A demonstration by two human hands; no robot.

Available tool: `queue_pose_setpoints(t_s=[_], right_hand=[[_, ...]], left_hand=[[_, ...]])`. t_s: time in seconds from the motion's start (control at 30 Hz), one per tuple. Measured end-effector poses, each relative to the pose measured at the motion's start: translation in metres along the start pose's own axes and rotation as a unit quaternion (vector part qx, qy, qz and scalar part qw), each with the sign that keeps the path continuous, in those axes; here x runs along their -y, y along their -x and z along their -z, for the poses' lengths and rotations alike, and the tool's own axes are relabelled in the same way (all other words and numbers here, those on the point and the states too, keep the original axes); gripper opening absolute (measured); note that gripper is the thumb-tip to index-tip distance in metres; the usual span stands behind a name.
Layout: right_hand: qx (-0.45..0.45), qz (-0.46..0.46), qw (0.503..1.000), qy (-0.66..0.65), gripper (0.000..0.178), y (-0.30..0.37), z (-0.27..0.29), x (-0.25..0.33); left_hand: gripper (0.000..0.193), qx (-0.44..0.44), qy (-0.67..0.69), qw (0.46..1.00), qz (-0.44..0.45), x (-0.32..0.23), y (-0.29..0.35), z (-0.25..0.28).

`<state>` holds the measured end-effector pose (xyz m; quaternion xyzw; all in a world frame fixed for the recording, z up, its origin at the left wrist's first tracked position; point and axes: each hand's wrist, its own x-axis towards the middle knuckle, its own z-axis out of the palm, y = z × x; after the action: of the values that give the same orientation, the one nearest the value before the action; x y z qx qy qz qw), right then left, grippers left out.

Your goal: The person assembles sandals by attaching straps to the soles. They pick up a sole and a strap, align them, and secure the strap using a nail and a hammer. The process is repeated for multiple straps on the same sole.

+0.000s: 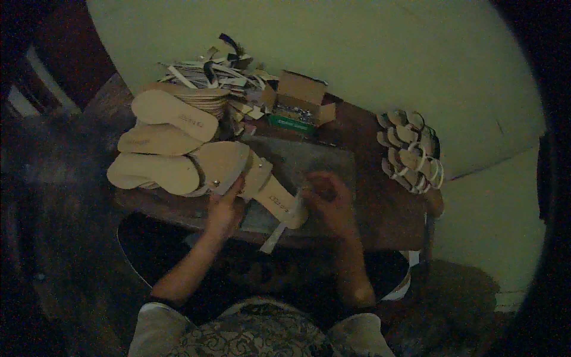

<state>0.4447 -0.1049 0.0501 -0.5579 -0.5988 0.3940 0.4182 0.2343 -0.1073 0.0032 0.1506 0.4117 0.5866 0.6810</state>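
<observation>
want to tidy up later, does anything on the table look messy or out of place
The heap of strips at the back looks messy: pieces lie at odd angles, with scraps scattered beside the open box. Nothing looks clearly damaged, though the picture is dim.

i see by dim light, with coarse grain over everything and a murky green cast on the wall (380, 59); i can't tell where the light comes from. the pale soles (163, 171) stand out, while the tabletop (389, 220) sinks into brown gloom. my right fingers (326, 178) look dark and smeared. a faint glint shows on the buckle (215, 183). straight lines bow toward the rim, and the corners fall to black.
</observation>
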Motion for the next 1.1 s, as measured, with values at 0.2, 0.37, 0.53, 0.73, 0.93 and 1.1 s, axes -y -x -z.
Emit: queue_pose_setpoints(t_s=[0.2,0.37,0.53,0.73,0.93,1.1], right_hand=[[-0.044,0.068,0.941,-0.330,0.038,-0.024,0.054,0.043],[-0.254,-0.009,0.933,-0.254,0.033,-0.046,0.108,0.011],[-0.290,-0.016,0.908,-0.302,0.019,-0.027,0.133,-0.034],[-0.339,-0.015,0.906,-0.253,0.015,-0.058,0.124,-0.039],[-0.265,0.002,0.961,-0.080,0.013,-0.157,0.154,-0.113],[-0.261,0.037,0.957,0.122,0.006,-0.195,0.145,-0.112]], left_hand=[[0.039,0.024,0.027,0.999,0.014,-0.001,-0.004,-0.003],[0.044,0.000,0.026,0.999,0.027,-0.008,0.007,-0.005],[0.042,-0.007,0.000,1.000,-0.004,0.007,0.009,-0.004],[0.044,0.058,0.038,0.998,-0.001,0.018,-0.008,0.014],[0.044,0.058,0.015,0.997,0.041,0.004,0.001,-0.011],[0.040,-0.009,-0.030,0.999,0.012,0.001,0.008,-0.013]])
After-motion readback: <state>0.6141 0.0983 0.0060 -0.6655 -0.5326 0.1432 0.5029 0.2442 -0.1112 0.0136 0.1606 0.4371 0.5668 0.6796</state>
